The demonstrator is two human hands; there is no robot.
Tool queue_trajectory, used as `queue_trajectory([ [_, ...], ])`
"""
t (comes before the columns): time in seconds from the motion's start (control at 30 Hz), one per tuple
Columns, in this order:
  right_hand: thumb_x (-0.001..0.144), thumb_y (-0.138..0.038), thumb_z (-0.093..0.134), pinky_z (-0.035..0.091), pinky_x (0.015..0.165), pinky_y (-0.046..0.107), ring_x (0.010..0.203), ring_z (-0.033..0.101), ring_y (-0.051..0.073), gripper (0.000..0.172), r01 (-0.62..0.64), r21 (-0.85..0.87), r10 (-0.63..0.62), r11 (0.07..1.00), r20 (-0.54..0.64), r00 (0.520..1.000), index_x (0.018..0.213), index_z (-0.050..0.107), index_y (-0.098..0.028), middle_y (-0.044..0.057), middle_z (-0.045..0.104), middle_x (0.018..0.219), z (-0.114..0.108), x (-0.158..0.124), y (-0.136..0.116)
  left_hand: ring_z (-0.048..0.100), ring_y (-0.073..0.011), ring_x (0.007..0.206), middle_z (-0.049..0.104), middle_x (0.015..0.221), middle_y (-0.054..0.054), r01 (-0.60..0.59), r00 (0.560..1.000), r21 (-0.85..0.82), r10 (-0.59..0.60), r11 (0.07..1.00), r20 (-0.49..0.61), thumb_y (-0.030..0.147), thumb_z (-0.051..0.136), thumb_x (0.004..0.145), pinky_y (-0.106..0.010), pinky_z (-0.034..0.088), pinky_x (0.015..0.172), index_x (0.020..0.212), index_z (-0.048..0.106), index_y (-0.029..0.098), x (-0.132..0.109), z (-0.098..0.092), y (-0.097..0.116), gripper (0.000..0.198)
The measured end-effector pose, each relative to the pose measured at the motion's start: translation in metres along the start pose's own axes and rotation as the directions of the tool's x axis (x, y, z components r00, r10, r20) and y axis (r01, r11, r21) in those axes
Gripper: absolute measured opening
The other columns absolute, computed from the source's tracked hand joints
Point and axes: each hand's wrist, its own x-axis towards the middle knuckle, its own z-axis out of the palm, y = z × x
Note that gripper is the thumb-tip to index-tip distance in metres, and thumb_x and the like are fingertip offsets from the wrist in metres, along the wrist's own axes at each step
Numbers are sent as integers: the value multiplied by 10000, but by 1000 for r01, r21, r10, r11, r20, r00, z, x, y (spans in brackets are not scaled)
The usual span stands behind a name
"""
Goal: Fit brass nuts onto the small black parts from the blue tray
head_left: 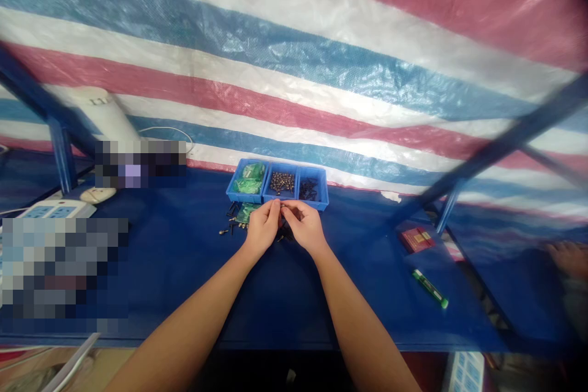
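My left hand (263, 228) and my right hand (305, 225) meet over the table, thumbs and fingers pinched together at the tips. What they hold between them is too small to make out. Just beyond stand three joined blue bins: a left bin (229, 182) with green packets (250, 179), a middle bin (271, 196) with small brass-coloured metal parts (282, 182), and a right bin (323, 197) with small black pieces (309, 188). Beside my left hand lie a green packet (245, 212) and several loose small parts (223, 231). More dark pieces lie partly hidden beneath my hands.
The blue tabletop (367, 294) carries a red box (416, 239) and a green tube (430, 288) at right. A white power strip (59, 209) and blurred items occupy the left. Blue frame bars (496, 150) flank a striped sheet (294, 73). Another person's hand (569, 257) shows far right.
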Motion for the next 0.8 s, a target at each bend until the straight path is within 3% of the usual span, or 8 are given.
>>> queue_trajectory([
  [0.2,846,-361,666,575,798,335,836,703,208,237,-5,-3,5,1000,-52,999,1003,750,-206,59,755,967,-3,3,9,591,-133,667,607,753,13,-33,999,-85,33,996,6,413,493,947,-232,448,631,930,570,196,0,1,0,231],
  [0.4,853,-325,661,576,770,327,831,700,201,235,38,-12,-38,999,16,999,1044,754,-223,52,750,1001,-3,-1,-1,495,-114,548,523,583,23,-39,999,50,39,998,-7,424,422,980,-234,371,557,684,523,179,0,-1,0,397],
  [0.57,834,-301,678,576,733,323,785,698,196,234,51,-24,-51,998,6,999,1037,753,-213,54,750,957,-1,-1,-2,475,-109,535,503,564,20,-3,1000,-72,4,997,7,450,423,975,-231,370,535,637,504,173,1,-2,-1,445],
  [0.7,846,-313,665,576,789,347,853,704,215,220,31,-27,-32,999,-63,997,1021,759,-220,57,752,982,-2,2,6,555,-126,603,573,658,19,-9,1000,-173,13,985,21,427,489,950,-231,442,588,874,564,190,2,0,-2,259],
  [0.8,847,-324,665,573,825,361,898,702,224,223,34,-13,-35,999,-63,997,1022,762,-228,55,749,1002,-4,3,9,589,-131,623,608,723,11,-6,1000,-235,13,972,27,417,539,923,-236,474,599,969,555,196,2,2,-2,226],
])
